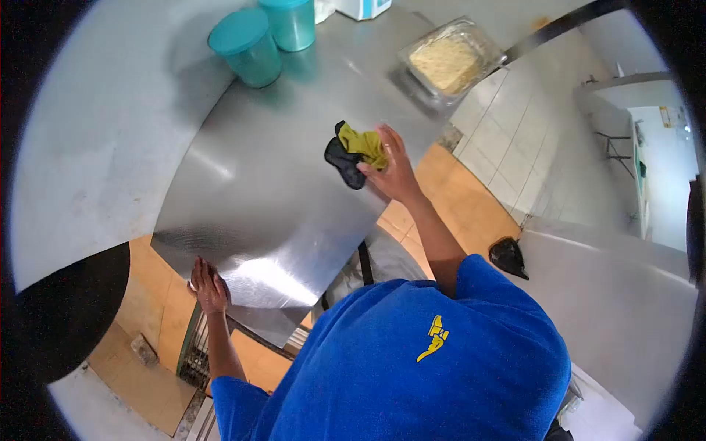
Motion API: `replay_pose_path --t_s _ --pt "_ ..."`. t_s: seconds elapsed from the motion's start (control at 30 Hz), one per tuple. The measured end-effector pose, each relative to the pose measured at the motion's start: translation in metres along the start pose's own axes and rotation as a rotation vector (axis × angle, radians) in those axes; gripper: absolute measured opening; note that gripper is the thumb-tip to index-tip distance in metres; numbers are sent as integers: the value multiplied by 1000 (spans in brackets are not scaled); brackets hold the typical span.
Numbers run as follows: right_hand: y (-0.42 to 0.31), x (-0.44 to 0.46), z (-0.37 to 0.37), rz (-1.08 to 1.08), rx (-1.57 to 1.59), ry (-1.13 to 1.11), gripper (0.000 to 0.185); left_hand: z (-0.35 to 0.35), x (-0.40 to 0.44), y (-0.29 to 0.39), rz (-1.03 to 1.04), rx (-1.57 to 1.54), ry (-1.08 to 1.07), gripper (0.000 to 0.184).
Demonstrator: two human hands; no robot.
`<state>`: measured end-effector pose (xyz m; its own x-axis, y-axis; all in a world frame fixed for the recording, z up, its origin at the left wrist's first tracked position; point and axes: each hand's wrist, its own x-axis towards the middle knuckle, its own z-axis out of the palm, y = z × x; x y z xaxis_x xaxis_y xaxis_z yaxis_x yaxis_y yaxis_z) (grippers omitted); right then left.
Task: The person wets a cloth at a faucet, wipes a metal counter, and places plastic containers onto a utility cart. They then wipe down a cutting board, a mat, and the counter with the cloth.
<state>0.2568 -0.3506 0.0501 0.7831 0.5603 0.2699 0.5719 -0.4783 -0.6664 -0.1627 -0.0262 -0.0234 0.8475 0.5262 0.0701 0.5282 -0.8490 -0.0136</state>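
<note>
My right hand [393,167] is closed on a bunched cloth [360,147], yellow-green with black parts. The cloth lies against the shiny metal tabletop [272,176], toward its right side. My left hand [209,287] rests at the near left edge of the tabletop, its fingers stretched out over the metal and nothing held in them. A wet-looking, streaked patch of metal shows just beyond the left fingertips.
Two teal lidded containers [246,51] stand at the back left by the wall. At the back right sits a clear tray [448,62] holding a pale, crumbly or doughy mass. A black bag-like object [508,257] lies lower right, beyond the table.
</note>
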Motion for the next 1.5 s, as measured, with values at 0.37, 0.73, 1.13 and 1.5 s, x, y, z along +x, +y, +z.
replay_pose_path --t_s 0.37,0.73,1.13,1.5 --pt "258 92 -225 838 713 468 50 -2 56 198 -202 -346 265 55" --pt "387 210 -200 805 1004 60 59 -31 192 446 -339 -516 155 67" --pt "382 213 -198 849 1026 275 28 -20 217 472 -389 -338 288 62" --pt "365 177 -203 742 1075 515 32 -15 219 464 -377 -343 175 62"
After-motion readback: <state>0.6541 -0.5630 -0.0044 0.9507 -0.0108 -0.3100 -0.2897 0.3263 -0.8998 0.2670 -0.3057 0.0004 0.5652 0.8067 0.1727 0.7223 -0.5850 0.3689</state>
